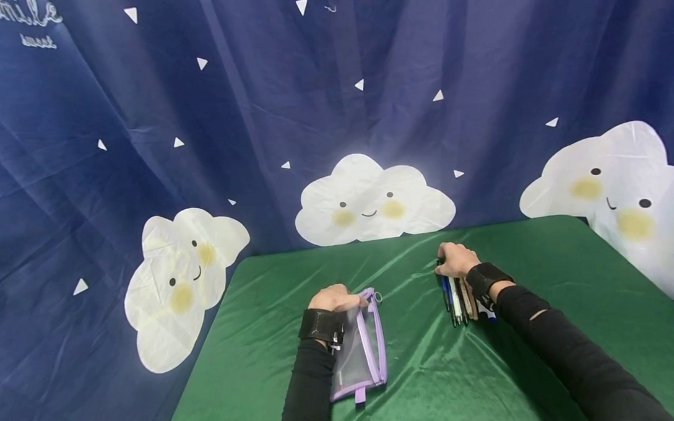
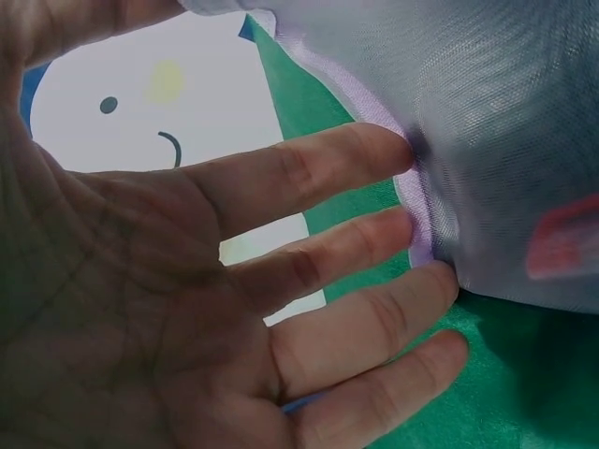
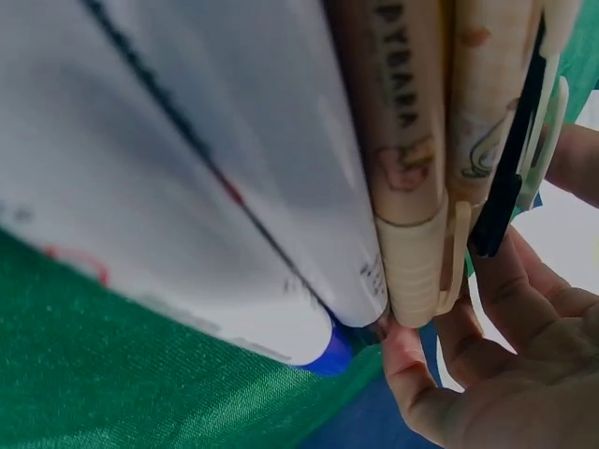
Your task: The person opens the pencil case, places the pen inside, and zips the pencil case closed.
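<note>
In the head view my left hand [image 1: 334,297] holds the far end of a lilac-edged mesh pencil pouch [image 1: 385,351], its thumb across the top. The left wrist view shows the fingertips against the pouch's lilac border [image 2: 421,220]; something red [image 2: 566,238] shows through the mesh. My right hand [image 1: 458,261] grips the far ends of a bundle of pens [image 1: 455,304] to the right of the pouch. Seen from the right wrist, its fingers touch the ends of a beige pen [image 3: 412,187] and a black clip [image 3: 501,210], beside white markers [image 3: 271,122].
A green cloth [image 1: 420,387] with wrinkles covers the table. Behind it hangs a dark blue curtain [image 1: 251,127] with smiling white clouds [image 1: 364,224] and small triangles. Both wrists wear black straps.
</note>
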The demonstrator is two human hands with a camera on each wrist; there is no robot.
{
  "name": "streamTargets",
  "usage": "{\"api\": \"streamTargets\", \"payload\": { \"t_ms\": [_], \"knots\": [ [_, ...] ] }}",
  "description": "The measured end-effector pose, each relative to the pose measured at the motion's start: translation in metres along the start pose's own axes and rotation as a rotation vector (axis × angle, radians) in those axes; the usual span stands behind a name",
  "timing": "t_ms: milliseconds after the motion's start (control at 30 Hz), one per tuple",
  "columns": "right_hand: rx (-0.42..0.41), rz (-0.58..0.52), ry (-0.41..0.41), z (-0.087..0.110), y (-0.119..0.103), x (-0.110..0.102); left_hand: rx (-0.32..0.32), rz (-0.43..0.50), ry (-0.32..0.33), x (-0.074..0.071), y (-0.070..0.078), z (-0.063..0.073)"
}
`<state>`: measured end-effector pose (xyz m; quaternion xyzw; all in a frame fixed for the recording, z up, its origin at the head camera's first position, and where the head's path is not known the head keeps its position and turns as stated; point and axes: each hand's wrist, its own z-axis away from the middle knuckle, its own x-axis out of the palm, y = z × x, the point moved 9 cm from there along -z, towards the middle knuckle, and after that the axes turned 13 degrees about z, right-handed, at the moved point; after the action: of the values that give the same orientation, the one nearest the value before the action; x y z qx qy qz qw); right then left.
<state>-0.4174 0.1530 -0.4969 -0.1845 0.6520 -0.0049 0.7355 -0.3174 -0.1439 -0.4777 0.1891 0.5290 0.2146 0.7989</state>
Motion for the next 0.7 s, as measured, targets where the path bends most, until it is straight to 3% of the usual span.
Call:
{"api": "streamTargets", "payload": {
  "t_ms": [367, 700],
  "knots": [
    [-0.009, -0.029, 0.014, 0.0009, -0.0004, 0.0009, -0.010, -0.010, 0.005, -0.0003, -0.0024, -0.0014],
    [-0.068, -0.049, 0.027, -0.0003, -0.0052, 0.0054, 0.002, -0.004, 0.006, 0.0003, -0.0011, -0.0018]
  ]
}}
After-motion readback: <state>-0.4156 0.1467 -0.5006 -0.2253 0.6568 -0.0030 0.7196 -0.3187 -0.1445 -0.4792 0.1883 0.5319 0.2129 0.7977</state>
